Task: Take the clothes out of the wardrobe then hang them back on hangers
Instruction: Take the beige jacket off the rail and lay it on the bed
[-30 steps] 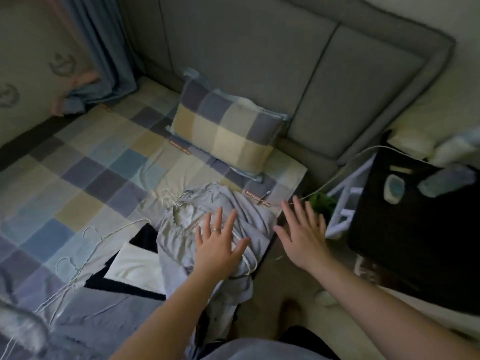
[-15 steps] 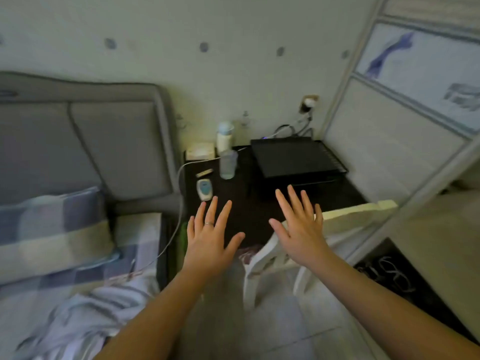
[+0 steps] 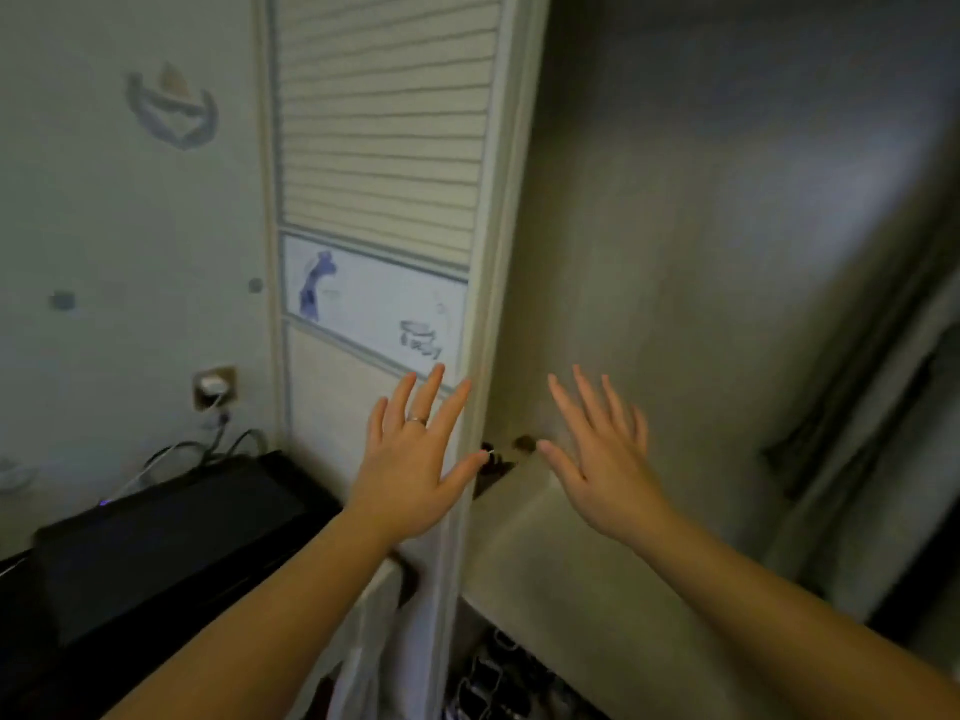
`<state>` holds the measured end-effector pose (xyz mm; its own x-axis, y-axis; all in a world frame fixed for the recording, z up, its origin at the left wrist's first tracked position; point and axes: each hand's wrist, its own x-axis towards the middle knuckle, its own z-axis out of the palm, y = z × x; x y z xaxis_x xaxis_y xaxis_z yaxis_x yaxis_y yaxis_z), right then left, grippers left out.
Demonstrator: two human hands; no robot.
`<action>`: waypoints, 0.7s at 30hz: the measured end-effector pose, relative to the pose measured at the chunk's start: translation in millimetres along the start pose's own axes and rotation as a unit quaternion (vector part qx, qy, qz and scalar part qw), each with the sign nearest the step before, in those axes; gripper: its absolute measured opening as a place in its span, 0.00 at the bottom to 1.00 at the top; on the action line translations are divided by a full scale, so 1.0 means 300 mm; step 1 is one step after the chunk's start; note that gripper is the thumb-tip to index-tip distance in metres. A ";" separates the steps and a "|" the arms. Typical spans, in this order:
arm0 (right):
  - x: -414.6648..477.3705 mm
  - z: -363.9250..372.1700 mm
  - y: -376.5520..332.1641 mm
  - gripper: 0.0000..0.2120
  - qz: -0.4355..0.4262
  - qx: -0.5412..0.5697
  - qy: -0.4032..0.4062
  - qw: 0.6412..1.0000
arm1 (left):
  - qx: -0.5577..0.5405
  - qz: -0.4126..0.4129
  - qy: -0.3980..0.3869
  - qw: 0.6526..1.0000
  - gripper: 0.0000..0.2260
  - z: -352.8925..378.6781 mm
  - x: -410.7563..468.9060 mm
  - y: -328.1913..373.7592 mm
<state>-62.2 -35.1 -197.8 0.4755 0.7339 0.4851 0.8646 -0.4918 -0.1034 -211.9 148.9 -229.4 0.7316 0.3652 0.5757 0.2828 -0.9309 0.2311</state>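
The wardrobe's sliding door (image 3: 384,163), pale with slats above and a printed panel below, fills the upper middle of the head view. To its right the wardrobe interior (image 3: 675,252) stands open, showing a bare inner wall and a shelf (image 3: 540,517). My left hand (image 3: 410,459), wearing a ring, is spread flat in front of the door's right edge. My right hand (image 3: 602,459) is spread open in front of the interior, just above the shelf. Both hold nothing. No clothes or hangers show here.
A black device (image 3: 156,537) sits on a dark bedside table at the lower left, with cables running to a wall socket (image 3: 215,389). Dark items lie in the wardrobe's bottom compartment (image 3: 498,683). A blurred door or panel edge (image 3: 857,433) is at the right.
My view has swung right, from the bed with the grey garment and hangers, past the bedside table, to the wardrobe. Both hands stayed spread and empty in front of me.
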 end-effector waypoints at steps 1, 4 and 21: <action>0.028 -0.056 0.065 0.32 0.016 -0.016 0.019 1.000 | -0.004 0.025 0.009 1.000 0.33 0.017 0.088 0.051; 0.106 -0.228 0.230 0.33 0.058 -0.065 0.064 0.994 | -0.026 0.083 0.034 0.996 0.34 0.041 0.336 0.207; 0.416 -0.991 0.701 0.30 0.201 -0.291 0.195 0.915 | -0.160 0.284 0.098 0.940 0.34 0.116 1.346 0.966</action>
<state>130.4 -186.4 99.2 0.5428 0.2717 0.7947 0.3457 -0.9346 0.0835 187.1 26.4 42.6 0.5720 -0.1668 0.8031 -0.3424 -0.9383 0.0490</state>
